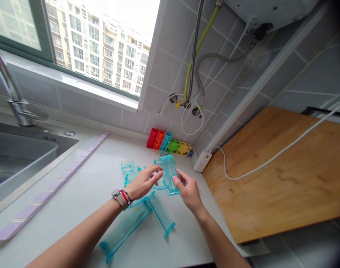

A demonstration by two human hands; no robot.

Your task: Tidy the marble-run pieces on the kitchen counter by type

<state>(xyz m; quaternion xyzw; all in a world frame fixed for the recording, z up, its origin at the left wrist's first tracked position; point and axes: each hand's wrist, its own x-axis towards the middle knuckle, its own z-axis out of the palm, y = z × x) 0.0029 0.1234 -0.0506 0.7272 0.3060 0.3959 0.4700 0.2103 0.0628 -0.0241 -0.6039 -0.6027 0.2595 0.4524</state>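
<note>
Right hand holds panel; sink holds tub.

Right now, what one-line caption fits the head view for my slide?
Right hand holding a translucent teal panel, left hand close by, above a white counter with more teal pieces.

A head-worn camera looks forward and down, tilted, across the counter.
</note>
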